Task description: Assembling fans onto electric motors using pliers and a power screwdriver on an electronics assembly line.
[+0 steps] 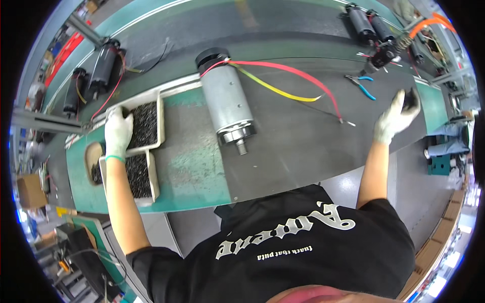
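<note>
My left hand (118,129), in a white glove, reaches over the upper white bin (161,121) of small black screw-like pieces (145,123). Its fingers are curled down at the bin's far left side, and whatever is in them is hidden. At the right end of the bench, my gloved right hand (396,118) is closed around a dark rounded part (410,99), mostly covered by the palm. Between my hands lies a silver cylindrical motor (226,98) with a black end cap and a shaft pointing toward me. Red and yellow-green wires (288,76) trail right from its far end.
A second white bin (154,174) of black pieces and a tan oval tray (91,154) sit nearer on the left. Blue-handled pliers (365,88) and a hanging power driver (382,56) are at right. More motors (104,65) lie on the conveyor (202,22).
</note>
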Demonstrator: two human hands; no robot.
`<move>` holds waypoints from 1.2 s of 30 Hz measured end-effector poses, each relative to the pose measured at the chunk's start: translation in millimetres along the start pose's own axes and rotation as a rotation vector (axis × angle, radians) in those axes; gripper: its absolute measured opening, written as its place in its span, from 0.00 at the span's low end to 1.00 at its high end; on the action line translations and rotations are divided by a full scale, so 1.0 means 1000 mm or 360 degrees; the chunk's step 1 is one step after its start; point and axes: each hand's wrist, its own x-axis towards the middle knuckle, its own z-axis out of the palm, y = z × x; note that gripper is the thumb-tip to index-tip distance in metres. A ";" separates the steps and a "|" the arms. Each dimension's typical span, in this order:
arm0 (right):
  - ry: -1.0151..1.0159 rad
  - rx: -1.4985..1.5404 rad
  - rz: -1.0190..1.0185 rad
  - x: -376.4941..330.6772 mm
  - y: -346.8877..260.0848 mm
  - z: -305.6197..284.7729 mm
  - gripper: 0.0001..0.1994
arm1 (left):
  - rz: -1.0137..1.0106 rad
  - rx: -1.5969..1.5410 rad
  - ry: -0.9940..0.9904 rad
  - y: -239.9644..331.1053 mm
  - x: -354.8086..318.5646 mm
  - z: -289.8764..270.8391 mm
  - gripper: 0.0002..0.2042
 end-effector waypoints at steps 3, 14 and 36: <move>-0.0272 -0.0193 -0.0115 0.069 0.048 0.006 0.22 | -0.0126 -0.0090 0.0016 0.008 0.009 -0.001 0.10; -0.1913 0.0206 0.0186 0.112 0.047 0.043 0.20 | -0.0302 -0.0103 -0.0092 0.013 0.014 0.007 0.18; -0.1246 0.2594 0.1780 -0.059 -0.189 0.036 0.17 | 0.0050 -0.4565 -0.0597 0.263 -0.143 -0.026 0.20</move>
